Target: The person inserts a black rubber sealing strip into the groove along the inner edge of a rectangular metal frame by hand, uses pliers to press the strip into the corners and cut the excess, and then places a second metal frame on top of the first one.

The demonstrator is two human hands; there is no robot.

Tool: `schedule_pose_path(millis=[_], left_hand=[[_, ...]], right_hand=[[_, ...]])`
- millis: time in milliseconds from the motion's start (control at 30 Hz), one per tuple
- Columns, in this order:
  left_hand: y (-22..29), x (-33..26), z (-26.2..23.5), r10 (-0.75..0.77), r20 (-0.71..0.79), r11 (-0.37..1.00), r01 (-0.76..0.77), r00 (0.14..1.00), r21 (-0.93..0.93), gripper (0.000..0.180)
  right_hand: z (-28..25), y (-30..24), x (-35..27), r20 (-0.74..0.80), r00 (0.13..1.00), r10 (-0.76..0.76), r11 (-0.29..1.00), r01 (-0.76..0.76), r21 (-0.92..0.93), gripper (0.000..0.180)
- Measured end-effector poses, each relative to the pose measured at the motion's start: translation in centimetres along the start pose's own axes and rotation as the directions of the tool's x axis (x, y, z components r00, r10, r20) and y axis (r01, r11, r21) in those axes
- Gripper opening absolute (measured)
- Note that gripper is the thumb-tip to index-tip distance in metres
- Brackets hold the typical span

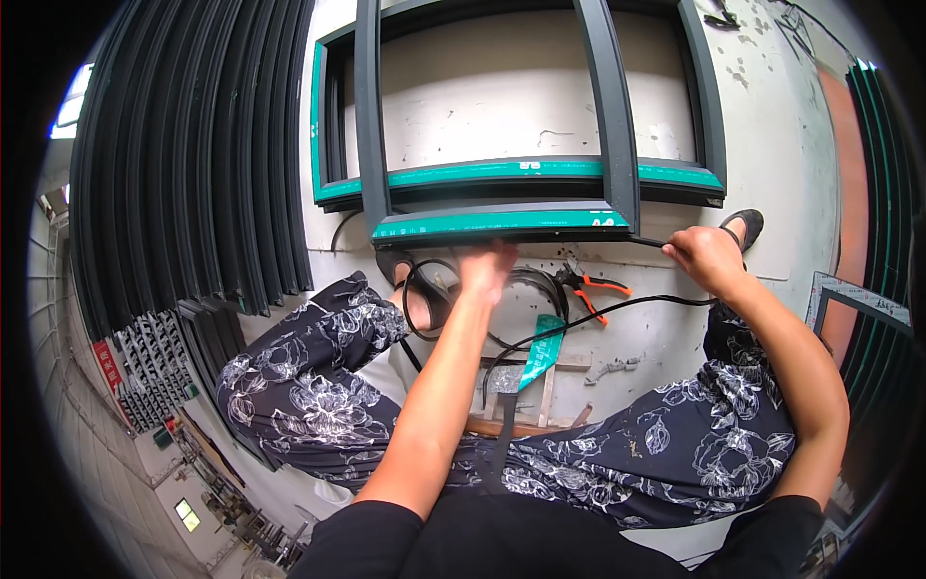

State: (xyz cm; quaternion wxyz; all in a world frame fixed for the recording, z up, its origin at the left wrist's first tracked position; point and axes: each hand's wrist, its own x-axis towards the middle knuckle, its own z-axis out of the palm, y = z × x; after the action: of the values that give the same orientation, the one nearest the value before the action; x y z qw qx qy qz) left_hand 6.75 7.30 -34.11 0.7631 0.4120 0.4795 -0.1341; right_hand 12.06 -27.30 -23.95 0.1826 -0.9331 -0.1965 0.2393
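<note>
Black strip (649, 242), right of centre, pinched in your right hand (709, 259); your left hand (488, 270), grip unreadable, sits at the frame (502, 222), upper centre; slack snagging on those pliers (606, 284) could jerk it loose.

The head fisheye looks down on both hands (707, 259).
</note>
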Motion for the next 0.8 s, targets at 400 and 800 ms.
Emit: schedule_pose_path(millis=[400, 800], left_hand=[[-2.1, -0.9, 3.1, -0.078, 0.093, 0.988, 0.090, 0.993, -0.127, 0.025], [-5.6, -0.8, 5.7, -0.154, 0.198, 0.979, 0.176, 0.968, -0.099, 0.024]], right_hand=[[0.6, 0.5, -0.8, -0.052, 0.999, -0.005, 1.000, 0.005, 0.003, 0.028], [0.6, 0.4, -1.0, -0.035, 0.999, -0.010, 1.000, 0.009, -0.029, 0.029]])
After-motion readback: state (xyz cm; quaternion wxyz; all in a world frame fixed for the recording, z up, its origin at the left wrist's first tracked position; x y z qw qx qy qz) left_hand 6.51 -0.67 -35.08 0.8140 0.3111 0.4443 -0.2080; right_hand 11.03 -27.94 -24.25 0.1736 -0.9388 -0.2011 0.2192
